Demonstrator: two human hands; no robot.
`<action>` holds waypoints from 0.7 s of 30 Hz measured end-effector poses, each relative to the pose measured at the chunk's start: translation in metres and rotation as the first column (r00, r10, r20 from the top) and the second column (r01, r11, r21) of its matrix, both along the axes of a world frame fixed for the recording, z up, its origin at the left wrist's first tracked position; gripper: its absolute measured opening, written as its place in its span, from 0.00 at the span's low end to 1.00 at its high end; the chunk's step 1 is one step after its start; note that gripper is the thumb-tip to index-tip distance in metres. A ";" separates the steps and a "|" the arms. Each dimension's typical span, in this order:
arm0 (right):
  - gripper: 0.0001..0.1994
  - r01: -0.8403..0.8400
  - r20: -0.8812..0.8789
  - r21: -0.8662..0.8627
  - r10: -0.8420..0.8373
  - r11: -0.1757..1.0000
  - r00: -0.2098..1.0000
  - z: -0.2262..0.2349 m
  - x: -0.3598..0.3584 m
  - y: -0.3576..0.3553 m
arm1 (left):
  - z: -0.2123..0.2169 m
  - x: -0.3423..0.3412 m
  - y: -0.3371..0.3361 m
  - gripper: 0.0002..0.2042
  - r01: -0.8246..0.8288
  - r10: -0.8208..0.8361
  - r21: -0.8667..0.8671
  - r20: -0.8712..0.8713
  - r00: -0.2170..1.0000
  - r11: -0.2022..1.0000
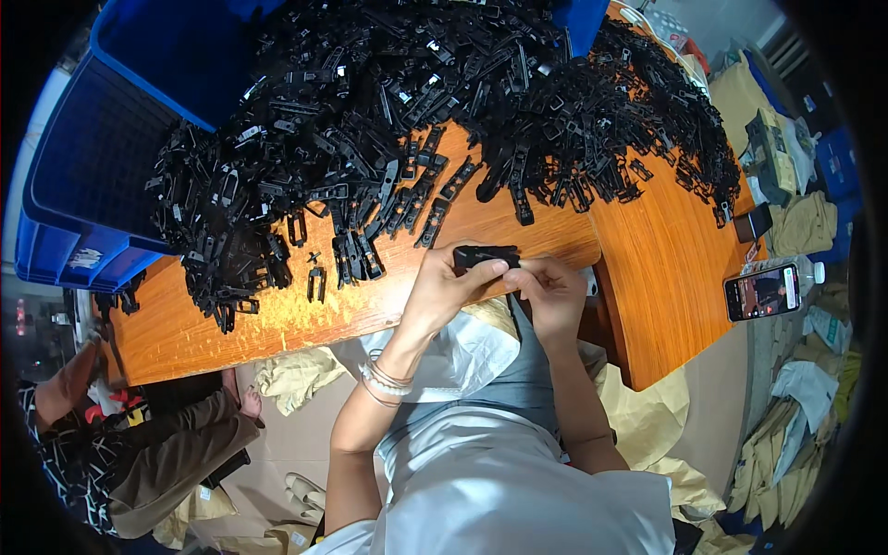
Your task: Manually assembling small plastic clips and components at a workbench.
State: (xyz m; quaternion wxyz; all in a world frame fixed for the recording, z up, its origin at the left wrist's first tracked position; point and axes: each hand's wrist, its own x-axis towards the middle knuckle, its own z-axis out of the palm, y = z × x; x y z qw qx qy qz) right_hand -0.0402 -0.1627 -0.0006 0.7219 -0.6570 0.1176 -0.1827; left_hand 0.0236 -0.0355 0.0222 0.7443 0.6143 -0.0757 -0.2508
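Observation:
Both my hands meet at the near edge of the orange wooden table [647, 268]. My left hand [444, 287] pinches a small black plastic clip part [486, 255] from the left. My right hand [555, 291] is curled beside it, its fingers touching the same part from below. A big heap of black plastic clips [416, 102] covers the far half of the table, with loose ones [356, 254] lying just ahead of my left hand. Beaded bracelets sit on my left wrist.
A blue plastic crate [102, 166] stands at the far left, tipped toward the heap. A phone with a lit screen [763, 291] lies at the table's right end. Another person sits at lower left [139, 444]. Yellowish bags and packages crowd the floor on the right.

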 end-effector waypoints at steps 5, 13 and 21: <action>0.06 -0.114 0.014 0.277 0.115 0.954 0.993 0.014 0.004 -0.007 | 0.002 0.002 -0.002 0.06 0.081 -0.080 -0.045 0.036 0.996 0.996; 0.09 -0.031 0.033 0.209 0.025 0.977 0.999 0.004 0.007 -0.014 | 0.005 0.036 -0.015 0.18 0.368 -0.368 0.060 -0.019 0.930 0.928; 0.08 0.077 -0.024 0.197 -0.073 0.977 0.997 -0.016 0.012 -0.014 | 0.010 0.149 -0.078 0.12 -0.513 -0.072 0.486 0.772 0.632 0.708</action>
